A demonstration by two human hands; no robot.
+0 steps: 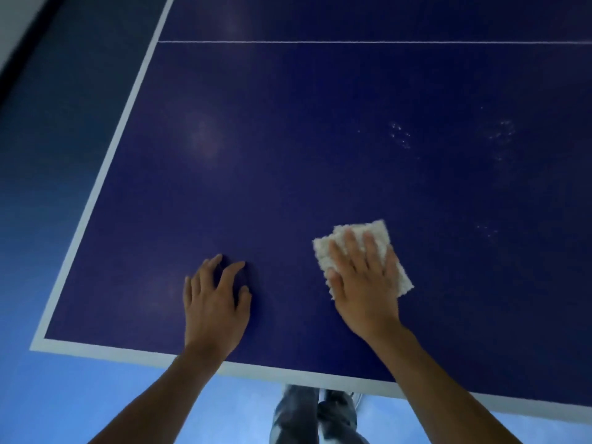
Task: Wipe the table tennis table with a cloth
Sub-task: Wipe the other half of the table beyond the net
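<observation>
1. Table tennis table (288, 171): flat, matte, deep-blue top with a fine grain. A broad white band (96, 200) runs along the left side and the near end, and the two meet at a square corner at lower left. A thin white line (352, 42) crosses the top far from the person.
2. Cloth (322, 256): off-white, nubby, towel-like pile, folded into a rough rectangle with fuzzy edges. It lies flat on the blue surface, near the near end and right of the left hand.
3. Right hand (362, 283): palm down on the cloth, fingers straight and slightly spread. It presses flat, no curl or pinch. Cloth shows past the fingertips and on both sides.
4. Left hand (214, 296): on the bare table left of the cloth and apart from it. Fingers are spread and a little bent with the tips on the surface. It holds nothing.
5. Surface marks: clusters of small pale specks (400, 136) beyond and to the right of the cloth, and a hazy pale smudge (205, 139) beyond the left hand.
6. Surroundings: blue floor (48, 251) on the left and below the near end. The person's legs in blue jeans (298, 411) show just under the table end, between the forearms.
7. Nothing else lies on the top near either hand.
</observation>
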